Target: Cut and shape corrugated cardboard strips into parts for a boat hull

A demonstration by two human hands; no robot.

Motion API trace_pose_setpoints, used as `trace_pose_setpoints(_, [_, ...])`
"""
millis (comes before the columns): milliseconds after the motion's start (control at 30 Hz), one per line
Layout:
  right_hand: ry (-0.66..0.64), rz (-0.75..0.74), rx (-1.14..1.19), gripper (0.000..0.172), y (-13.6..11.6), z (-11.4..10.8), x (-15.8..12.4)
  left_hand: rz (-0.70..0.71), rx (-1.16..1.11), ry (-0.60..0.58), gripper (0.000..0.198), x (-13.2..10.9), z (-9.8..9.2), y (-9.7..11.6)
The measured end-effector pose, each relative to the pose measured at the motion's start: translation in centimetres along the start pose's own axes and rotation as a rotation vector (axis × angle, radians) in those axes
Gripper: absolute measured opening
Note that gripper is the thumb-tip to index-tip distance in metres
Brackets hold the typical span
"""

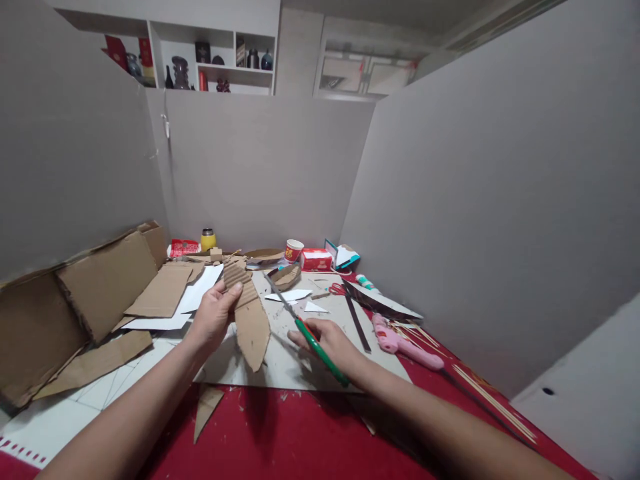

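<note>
My left hand (217, 313) pinches a piece of brown corrugated cardboard (253, 327) between thumb and fingers. The piece tapers to a point at its lower end, and bare ridges show across its upper part. In my right hand (330, 343) is a pair of green-handled scissors (317, 350), its blades pointing up and to the left. The blades stand a little to the right of the cardboard, apart from its edge. Below both hands lies a pale board (290, 373) with small scraps on it. A triangular cardboard offcut (206, 408) rests on the red cloth near me.
Large cardboard sheets (107, 280) lean at the left. A pink glue gun (405, 343), red-handled scissors (339, 289) and thin wooden sticks (495, 403) lie at the right. At the back stand a paper cup (294, 250), a red tissue pack (317, 259) and a yellow jar (208, 240). Grey panels enclose the table.
</note>
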State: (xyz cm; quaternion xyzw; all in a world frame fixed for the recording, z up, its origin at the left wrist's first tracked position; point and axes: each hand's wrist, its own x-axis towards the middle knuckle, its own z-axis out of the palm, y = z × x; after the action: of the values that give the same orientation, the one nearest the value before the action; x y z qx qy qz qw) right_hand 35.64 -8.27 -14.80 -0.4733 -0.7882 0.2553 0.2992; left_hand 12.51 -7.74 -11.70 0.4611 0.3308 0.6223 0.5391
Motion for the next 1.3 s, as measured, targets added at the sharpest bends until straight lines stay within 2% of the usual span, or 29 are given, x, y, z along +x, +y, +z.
trace_pose_setpoints(133, [0.003,0.033,-0.202,0.02,0.8,-0.6,0.4,0.009,0.045,0.006,0.049,0.5,-0.7,0.2])
trace_pose_setpoints(300, [-0.034,0.018,-0.221,0.018,1.1,-1.0,0.1,0.004,0.1,-0.04,0.054,0.6,-0.8,0.3])
trace_pose_setpoints(433, [-0.011,-0.032,-0.017,0.031,-0.4,-1.6,0.2,0.018,0.169,-0.068,0.044,0.2,-0.6,0.3])
trace_pose_setpoints(567, [-0.126,-0.018,0.361,0.046,-2.4,-0.4,0.3,0.019,0.279,-0.139,0.035,-1.0,0.9,0.1])
trace_pose_setpoints(667, [-0.195,0.001,0.572,0.043,-3.0,0.6,0.6,0.015,0.375,-0.22,0.033,-2.0,2.3,-0.4])
trace_pose_setpoints(767, [-0.18,0.028,0.644,0.036,-2.3,-0.5,1.2,0.002,0.481,-0.269,0.038,-1.5,2.7,-0.7])
trace_pose_setpoints(867, [0.0,0.088,0.68,0.033,-0.1,-4.0,2.0,0.016,0.615,-0.251,0.038,1.1,2.1,-0.7])
trace_pose_setpoints(967, [0.194,0.162,0.702,0.029,2.7,-8.0,3.0,0.041,0.8,-0.261,0.031,5.3,1.4,-1.1])
trace_pose_setpoints(1033, [0.283,0.211,0.738,0.026,4.4,-9.9,3.7,0.047,0.932,-0.299,0.03,8.2,1.3,-1.9])
trace_pose_setpoints(1167, [0.382,0.278,0.824,0.025,6.6,-11.2,5.2,0.077,1.159,-0.417,0.03,12.7,2.3,-4.3])
trace_pose_setpoints(1300, [0.382,0.34,0.891,0.013,7.4,-10.8,7.2,0.125,1.32,-0.517,0.029,15.2,3.2,-6.2])
